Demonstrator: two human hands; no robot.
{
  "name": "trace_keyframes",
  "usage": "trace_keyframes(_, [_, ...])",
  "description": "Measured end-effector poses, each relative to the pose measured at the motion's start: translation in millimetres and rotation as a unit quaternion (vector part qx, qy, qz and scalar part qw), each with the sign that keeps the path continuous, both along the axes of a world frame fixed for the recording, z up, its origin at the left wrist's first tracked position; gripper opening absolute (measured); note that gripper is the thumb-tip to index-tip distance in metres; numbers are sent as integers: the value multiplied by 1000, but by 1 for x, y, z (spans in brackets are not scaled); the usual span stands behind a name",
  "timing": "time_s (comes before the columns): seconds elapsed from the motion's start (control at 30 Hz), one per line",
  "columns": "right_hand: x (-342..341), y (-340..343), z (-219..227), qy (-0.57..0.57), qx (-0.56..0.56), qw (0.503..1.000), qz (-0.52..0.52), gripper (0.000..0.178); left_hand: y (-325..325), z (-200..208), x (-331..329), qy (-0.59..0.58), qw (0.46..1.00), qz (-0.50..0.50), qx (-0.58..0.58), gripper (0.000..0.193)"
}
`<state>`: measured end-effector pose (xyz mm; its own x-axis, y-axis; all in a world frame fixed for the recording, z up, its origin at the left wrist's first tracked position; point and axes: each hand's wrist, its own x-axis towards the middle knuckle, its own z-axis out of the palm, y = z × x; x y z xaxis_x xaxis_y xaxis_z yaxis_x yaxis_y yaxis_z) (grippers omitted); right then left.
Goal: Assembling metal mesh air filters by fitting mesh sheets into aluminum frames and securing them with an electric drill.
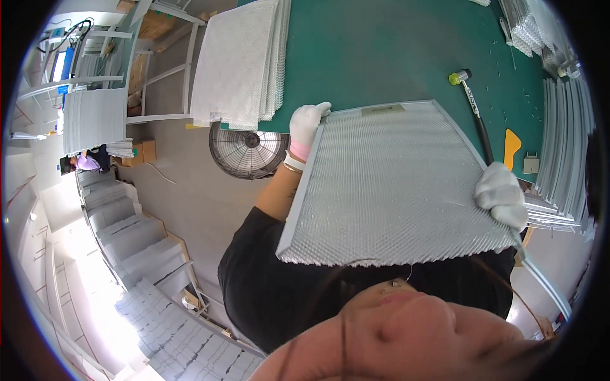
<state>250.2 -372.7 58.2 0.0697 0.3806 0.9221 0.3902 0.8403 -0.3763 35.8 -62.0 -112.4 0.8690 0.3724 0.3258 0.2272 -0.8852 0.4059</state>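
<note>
Nearest is the person's head (413, 330); just beyond, a mesh panel (394, 184) is held at the near side of the table (368, 51). The gloved left hand (307, 129) closes around its far left corner; the gloved right hand (502, 195) curls over its right edge. Framing looks mostly done: left and far edges have rails, the right seems to, while the near edge is bare, apparently still left. One strip (546, 286) juts out below the right hand; whether it is gripped, I cannot tell. The hammer (474, 106) lies on the table.

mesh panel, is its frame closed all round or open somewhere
Open: the mesh panel's near edge, toward the picture's bottom, is bare and jagged, while the metal frame lines its left and far sides.
</note>
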Motion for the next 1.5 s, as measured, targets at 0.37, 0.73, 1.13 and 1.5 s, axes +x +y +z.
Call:
trace_keyframes(0.37, [51,33,8,274,-120,916,-268,29,-33,199,40,-407,839,-134,-335,32])
trace_keyframes(0.73, [30,69,63,170,-112,886,-417,68,-8,191,49,-470,875,-34,-113,17])
trace_keyframes(1.13, [90,14,134,-356,-270,827,-341,50,5,176,61,-416,909,8,-29,13])
trace_keyframes(1.5, [76,19,194,-420,-386,796,-201,43,19,190,63,-353,920,-141,-92,15])
